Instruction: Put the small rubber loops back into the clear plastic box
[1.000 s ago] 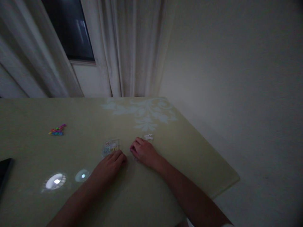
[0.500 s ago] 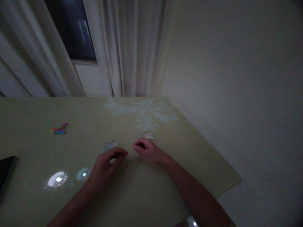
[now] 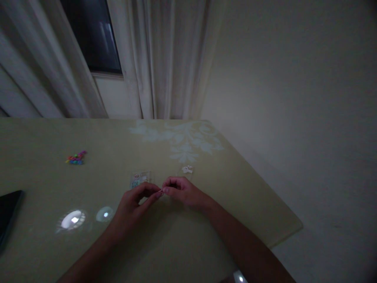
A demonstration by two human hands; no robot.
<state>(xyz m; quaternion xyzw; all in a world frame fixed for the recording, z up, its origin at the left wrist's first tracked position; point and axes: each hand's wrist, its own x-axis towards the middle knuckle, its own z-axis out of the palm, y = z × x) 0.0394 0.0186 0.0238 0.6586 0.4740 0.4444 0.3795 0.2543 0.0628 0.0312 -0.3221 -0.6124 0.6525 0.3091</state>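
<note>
My left hand (image 3: 138, 202) pinches a tiny pale ring-like piece (image 3: 160, 192) between thumb and fingertips; it is too small to name. My right hand (image 3: 184, 191) meets it there, thumb and fingers pressed together at the piece's other side. Whether the right fingers hold the same piece or another one, I cannot tell. Just behind my left hand lies a clear plastic box (image 3: 141, 177) with small items inside, partly covered by the fingers. Small white pieces (image 3: 187, 169) rest beyond my right hand, seemingly on a clear bag or lid.
A small heap of colourful pieces (image 3: 75, 158) lies on the table (image 3: 97, 181) at the left. A dark flat object (image 3: 10, 212) reaches in at the left edge. Curtains (image 3: 167, 59) hang behind the table, and a wall (image 3: 279, 98) runs along its right side.
My right hand has moved left and its fingertips now touch the small piece at my left fingertips. The left hand has stayed nearly in place. The view has shifted slightly.
</note>
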